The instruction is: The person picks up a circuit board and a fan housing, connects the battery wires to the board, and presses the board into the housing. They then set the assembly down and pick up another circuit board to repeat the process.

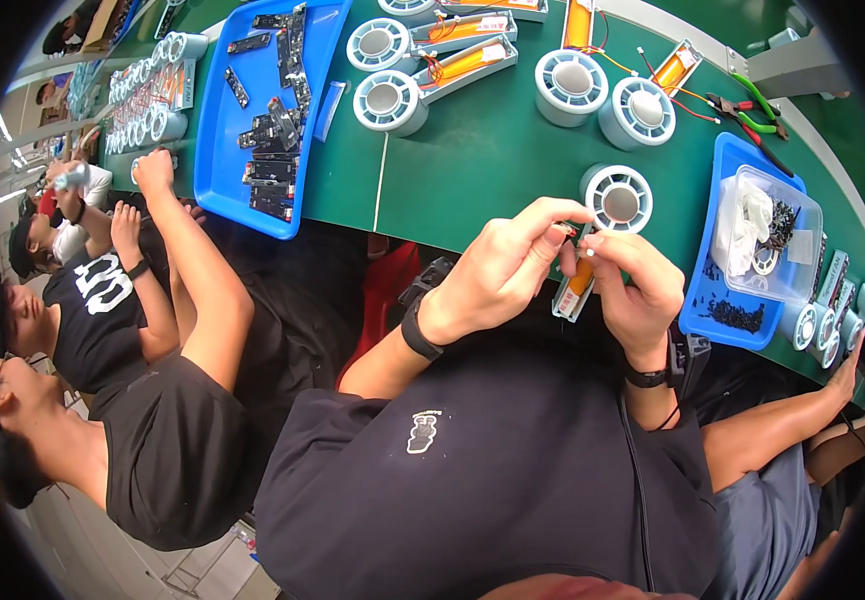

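My left hand (508, 262) and my right hand (638, 290) meet above the table's near edge, both closed in fingertip pinches. Directly beneath them is a pale blue unit with a round fan-like head (617, 200) and an open handle housing holding an orange battery (581, 276). Between my right fingertips shows a small white wire plug (590, 253). Something tiny with a bit of red sits in my left fingertips, too small to make out. My fingers hide part of the handle.
Similar units (391, 102) stand along the green table (473, 150). A blue tray (216, 150) of black circuit boards lies left; another blue tray (698, 310) at right carries a clear box (803, 275) and small black parts. Pliers (753, 115) lie behind it. Co-workers (173, 430) sit close on both sides.
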The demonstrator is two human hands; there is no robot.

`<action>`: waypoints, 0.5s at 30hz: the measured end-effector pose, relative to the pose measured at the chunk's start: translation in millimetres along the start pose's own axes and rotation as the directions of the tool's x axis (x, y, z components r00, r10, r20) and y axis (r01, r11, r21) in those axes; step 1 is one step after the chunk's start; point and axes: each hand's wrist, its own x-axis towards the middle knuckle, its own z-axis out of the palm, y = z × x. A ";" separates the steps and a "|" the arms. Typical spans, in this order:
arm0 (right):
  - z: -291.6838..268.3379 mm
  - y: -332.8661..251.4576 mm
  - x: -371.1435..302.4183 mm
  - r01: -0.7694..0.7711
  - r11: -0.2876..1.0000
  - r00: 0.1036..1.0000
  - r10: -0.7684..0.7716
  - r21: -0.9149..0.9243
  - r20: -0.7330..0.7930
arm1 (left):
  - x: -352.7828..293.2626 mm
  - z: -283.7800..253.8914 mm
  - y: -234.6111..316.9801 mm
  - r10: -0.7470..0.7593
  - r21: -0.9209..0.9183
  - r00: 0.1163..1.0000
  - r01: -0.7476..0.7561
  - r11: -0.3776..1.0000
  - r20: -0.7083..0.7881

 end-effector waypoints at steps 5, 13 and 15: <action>4.3 -5.5 6.3 0.074 0.995 0.997 -0.076 -0.068 -0.025 | -2.8 -1.0 -1.8 -0.020 -0.144 1.000 0.020 0.989 0.000; 5.4 -9.8 5.8 0.016 0.994 0.997 -0.023 -0.108 -0.067 | -6.7 8.0 -6.6 -0.023 -0.211 0.998 0.033 0.977 0.050; 6.3 -9.8 5.3 0.019 0.995 0.998 -0.025 -0.094 -0.061 | -9.2 12.1 -9.5 -0.034 -0.244 0.998 0.048 0.969 0.061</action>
